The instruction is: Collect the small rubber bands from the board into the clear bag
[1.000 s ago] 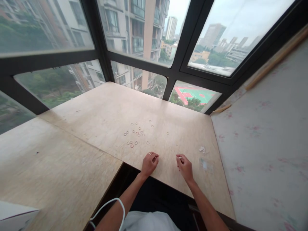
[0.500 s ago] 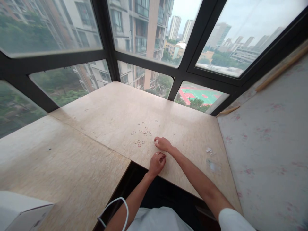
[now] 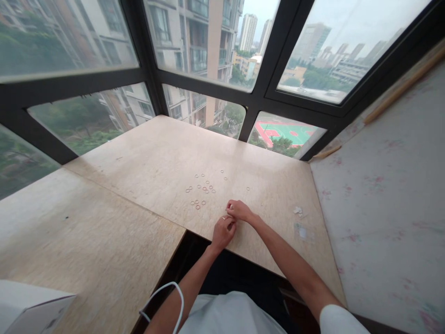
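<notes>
Small rings [image 3: 204, 189] lay scattered flat on the pale tabletop [image 3: 139, 160], most of them in a loose group beyond the hands and to their left. One reddish ring [image 3: 198, 207] sat at the near side of the group, close to three paler ones. A lone ring [image 3: 248, 189] lay well apart on the right, past the right hand [image 3: 239, 210].

Right arm reached in across the table. Fingers of that hand curled, tips drawn close; could not tell whether they met or pinched anything.

Left hand [image 3: 224, 231] rested near the table's front edge, just below the right, a band [image 3: 224, 218] on one finger. Its fingers were bent, thumb near them; grip too small to read. Could not tell whether the two hands touched.

To the right, near the flowered wall [image 3: 375, 208]: a crumpled white scrap [image 3: 298, 211], and nearer the person a clear packet [image 3: 303, 231]. White cable [image 3: 179, 288] looped by the left forearm; white box [image 3: 38, 297] stood at lower left.
</notes>
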{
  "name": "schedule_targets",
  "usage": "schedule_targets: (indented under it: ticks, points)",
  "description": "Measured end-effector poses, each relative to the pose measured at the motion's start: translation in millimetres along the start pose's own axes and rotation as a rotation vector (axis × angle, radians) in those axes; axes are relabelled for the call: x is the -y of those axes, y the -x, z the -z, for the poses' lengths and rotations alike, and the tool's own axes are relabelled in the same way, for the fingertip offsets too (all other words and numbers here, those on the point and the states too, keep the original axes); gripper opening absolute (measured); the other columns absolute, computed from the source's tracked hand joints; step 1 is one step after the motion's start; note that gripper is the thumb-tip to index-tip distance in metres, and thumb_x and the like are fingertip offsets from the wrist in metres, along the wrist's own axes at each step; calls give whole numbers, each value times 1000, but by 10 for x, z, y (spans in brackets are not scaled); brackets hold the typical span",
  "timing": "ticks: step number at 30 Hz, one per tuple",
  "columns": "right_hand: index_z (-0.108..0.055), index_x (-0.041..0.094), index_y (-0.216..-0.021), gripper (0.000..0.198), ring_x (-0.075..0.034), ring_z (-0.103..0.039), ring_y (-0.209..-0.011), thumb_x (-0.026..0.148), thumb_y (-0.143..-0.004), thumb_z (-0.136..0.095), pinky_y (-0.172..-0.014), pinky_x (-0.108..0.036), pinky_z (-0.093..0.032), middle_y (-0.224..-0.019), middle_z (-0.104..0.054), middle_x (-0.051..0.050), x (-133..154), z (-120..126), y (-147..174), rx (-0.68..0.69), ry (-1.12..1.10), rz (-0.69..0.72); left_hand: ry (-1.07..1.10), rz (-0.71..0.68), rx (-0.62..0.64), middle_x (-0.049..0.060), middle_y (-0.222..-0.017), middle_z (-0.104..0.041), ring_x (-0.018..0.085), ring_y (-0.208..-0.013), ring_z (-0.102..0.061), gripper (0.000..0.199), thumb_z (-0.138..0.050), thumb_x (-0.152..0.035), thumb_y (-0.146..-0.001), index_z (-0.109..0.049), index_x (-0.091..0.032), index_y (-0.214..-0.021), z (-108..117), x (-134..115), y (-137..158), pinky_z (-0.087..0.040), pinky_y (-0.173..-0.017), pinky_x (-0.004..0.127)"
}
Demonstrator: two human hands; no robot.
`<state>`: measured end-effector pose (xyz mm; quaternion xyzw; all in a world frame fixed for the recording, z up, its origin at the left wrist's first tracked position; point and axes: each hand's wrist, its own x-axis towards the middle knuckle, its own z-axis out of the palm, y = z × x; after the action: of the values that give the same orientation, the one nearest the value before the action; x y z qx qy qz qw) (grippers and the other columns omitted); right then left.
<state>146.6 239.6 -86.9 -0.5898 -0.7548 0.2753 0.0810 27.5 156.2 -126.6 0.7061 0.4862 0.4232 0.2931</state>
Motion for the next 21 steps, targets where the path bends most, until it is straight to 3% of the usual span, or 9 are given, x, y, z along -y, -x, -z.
schedule_targets:
  ticks: [9,15,21]
  points:
    - [-58,17,-81,12,-8,-50,-42,24,-76,-51,-46,-17,-34,-48,-59,4,-331,111,432,-123,-430,-69,-45,14,32,5,-83,-62,17,-80,-57,14,-50,-14,-82,-63,-19,-85,8,-48,-11,-47,-74,31]
    - [-53,16,-80,24,-6,-38,-33,39,-76,-52,-37,-16,-28,-47,-57,3,-663,284,872,-318,-674,-203,-36,26,27,4,-85,-62,17,-82,-58,13,-50,-18,-83,-62,-19,-86,-19,-43,-15,-48,-74,30]
    - [-52,16,-80,31,-5,-30,-31,46,-72,-55,-32,-16,-21,-44,-51,5,-1127,468,1470,-564,-782,-367,-68,14,34,5,-87,-63,18,-81,-58,15,-48,-24,-84,-63,-19,-88,-45,-41,-36,-49,-75,32]
